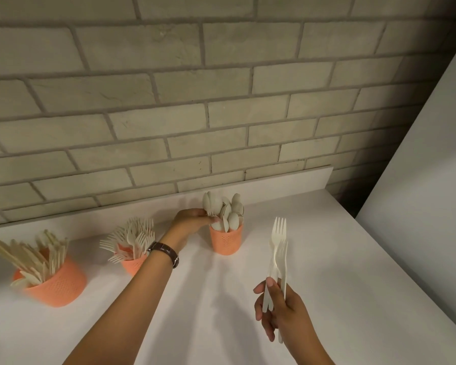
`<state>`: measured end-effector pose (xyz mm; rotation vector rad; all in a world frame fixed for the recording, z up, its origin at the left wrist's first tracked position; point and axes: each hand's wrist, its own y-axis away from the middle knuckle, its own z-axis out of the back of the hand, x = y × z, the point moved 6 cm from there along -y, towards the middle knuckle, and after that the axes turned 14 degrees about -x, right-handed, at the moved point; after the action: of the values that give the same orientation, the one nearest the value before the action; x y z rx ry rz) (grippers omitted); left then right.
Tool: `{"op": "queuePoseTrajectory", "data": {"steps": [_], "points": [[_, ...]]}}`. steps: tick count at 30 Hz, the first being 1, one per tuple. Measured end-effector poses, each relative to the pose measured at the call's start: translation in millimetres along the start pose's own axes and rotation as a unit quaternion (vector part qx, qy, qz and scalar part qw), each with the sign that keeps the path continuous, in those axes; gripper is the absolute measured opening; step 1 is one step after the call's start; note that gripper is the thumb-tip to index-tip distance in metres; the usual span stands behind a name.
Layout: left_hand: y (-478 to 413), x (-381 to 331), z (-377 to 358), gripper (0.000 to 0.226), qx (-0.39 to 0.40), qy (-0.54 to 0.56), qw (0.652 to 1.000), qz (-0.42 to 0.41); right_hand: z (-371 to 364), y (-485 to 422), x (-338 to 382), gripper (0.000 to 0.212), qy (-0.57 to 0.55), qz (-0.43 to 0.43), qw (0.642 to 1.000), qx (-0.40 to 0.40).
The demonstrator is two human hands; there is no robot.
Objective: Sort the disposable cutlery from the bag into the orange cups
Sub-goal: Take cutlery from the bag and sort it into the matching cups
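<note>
Three orange cups stand in a row on the white counter. The left cup (61, 285) holds knives, the middle cup (132, 264) holds forks, the right cup (225, 239) holds spoons. My left hand (192, 219), with a brown watch on the wrist, reaches to the spoon cup and pinches a piece of cutlery (210, 206) among the spoons. My right hand (282, 309) holds a few white forks (278, 243) upright, tines up, to the right of the spoon cup.
A grey brick wall runs behind the white counter (313, 259). A white panel (419, 180) rises at the right, past the counter's edge. No bag is in view.
</note>
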<state>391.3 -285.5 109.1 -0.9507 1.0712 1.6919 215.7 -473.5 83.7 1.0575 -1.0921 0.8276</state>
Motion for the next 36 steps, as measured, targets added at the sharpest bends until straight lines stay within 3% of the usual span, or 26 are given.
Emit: {"op": "queuePoseTrajectory", "data": {"steps": [4, 7, 12, 17, 25, 30, 36], "points": [[11.3, 17.9, 13.9, 0.061, -0.046, 0.067, 0.997, 0.011, -4.7, 2.8, 5.5, 0.034, -0.036, -0.015, 0.999, 0.030], [39.2, 25.5, 21.9, 0.041, -0.080, 0.099, 0.992, -0.007, -9.6, 6.8, 7.9, 0.036, -0.073, -0.044, 0.995, 0.058], [115.2, 23.3, 13.3, 0.016, -0.018, 0.150, 0.989, -0.010, -21.1, 18.7, 13.6, 0.036, -0.095, -0.054, 0.987, 0.115], [171.2, 27.2, 12.2, 0.019, 0.032, 0.173, 0.984, 0.002, -41.5, 39.3, 17.1, 0.033, -0.073, -0.046, 0.978, 0.188], [191.9, 40.7, 48.3, 0.014, -0.039, 0.189, 0.981, -0.027, -75.4, 62.5, 10.3, 0.030, -0.008, -0.051, 0.961, 0.270], [193.5, 62.7, 94.1, 0.017, -0.152, 0.209, 0.966, 0.002, -96.1, 63.8, 7.0, 0.013, 0.018, 0.002, 0.976, 0.215], [184.5, 99.5, 182.4, 0.023, -0.234, 0.250, 0.940, 0.002, -133.2, 71.9, 1.0, 0.028, -0.056, -0.027, 0.985, 0.159]]}}
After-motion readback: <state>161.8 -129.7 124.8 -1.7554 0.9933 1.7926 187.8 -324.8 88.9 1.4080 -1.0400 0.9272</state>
